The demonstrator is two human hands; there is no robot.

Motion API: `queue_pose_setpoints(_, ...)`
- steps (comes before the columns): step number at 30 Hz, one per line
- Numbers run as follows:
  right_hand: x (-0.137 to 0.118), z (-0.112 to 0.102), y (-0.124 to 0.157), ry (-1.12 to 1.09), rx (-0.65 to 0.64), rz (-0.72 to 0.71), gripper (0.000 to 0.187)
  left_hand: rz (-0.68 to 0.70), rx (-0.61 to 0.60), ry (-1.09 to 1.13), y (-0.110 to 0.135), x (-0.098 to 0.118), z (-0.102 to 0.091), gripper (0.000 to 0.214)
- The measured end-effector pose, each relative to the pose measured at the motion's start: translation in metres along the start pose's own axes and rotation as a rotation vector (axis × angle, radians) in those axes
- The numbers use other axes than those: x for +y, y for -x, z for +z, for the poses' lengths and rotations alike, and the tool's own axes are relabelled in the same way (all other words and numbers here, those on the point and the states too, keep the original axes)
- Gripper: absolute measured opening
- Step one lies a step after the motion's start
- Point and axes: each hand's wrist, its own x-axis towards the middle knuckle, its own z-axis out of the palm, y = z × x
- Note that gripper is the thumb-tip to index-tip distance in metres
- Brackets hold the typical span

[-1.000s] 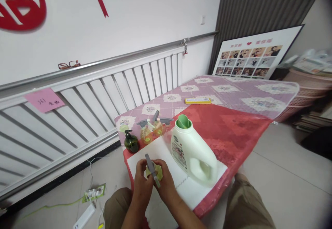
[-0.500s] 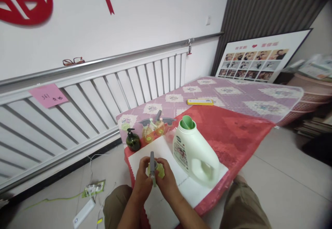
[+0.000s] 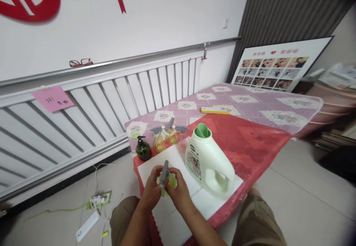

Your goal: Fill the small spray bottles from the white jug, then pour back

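Both my hands hold a small yellow-green pump bottle [image 3: 170, 181] over the white mat [image 3: 180, 194] at the table's near corner. My left hand [image 3: 152, 190] is closed on its grey pump head [image 3: 164, 171]. My right hand [image 3: 179, 190] wraps the bottle's body. Just right of my hands stands a large white detergent jug [image 3: 208, 162] with an open green spout. Behind my hands stand a dark green pump bottle [image 3: 143, 150] and two yellow pump bottles [image 3: 164, 140] with grey heads.
The low table wears a red cloth [image 3: 250, 142] and a purple patterned cloth [image 3: 250, 101], with a yellow flat case [image 3: 214, 110] on it. A white radiator [image 3: 97, 105] runs along the wall. A power strip [image 3: 86, 231] and cables lie on the floor at left. My knees flank the table corner.
The grey pump head has turned in my left hand, from slanting towards the right to pointing nearly straight towards me. The bottle stays between both hands; the view shifted slightly.
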Motion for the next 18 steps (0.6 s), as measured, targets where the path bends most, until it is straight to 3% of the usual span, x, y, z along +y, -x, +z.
queue_pose_setpoints(7,-0.004,-0.001,-0.001,0.022,0.003,0.043,0.037,-0.026,-0.073,0.101,-0.001,-0.005,-0.003,0.042)
queue_pose_setpoints(12,-0.009,-0.003,-0.001,0.038,-0.008,0.068,0.038,-0.072,0.062,0.192,0.006,-0.033,-0.007,0.049)
queue_pose_setpoints(15,-0.014,-0.005,-0.002,0.052,-0.013,0.091,0.04,-0.045,0.036,0.222,0.015,-0.05,-0.004,0.062)
queue_pose_setpoints(18,-0.017,-0.009,-0.003,0.057,-0.052,0.105,0.043,-0.006,0.042,0.1,0.023,-0.058,0.004,0.072)
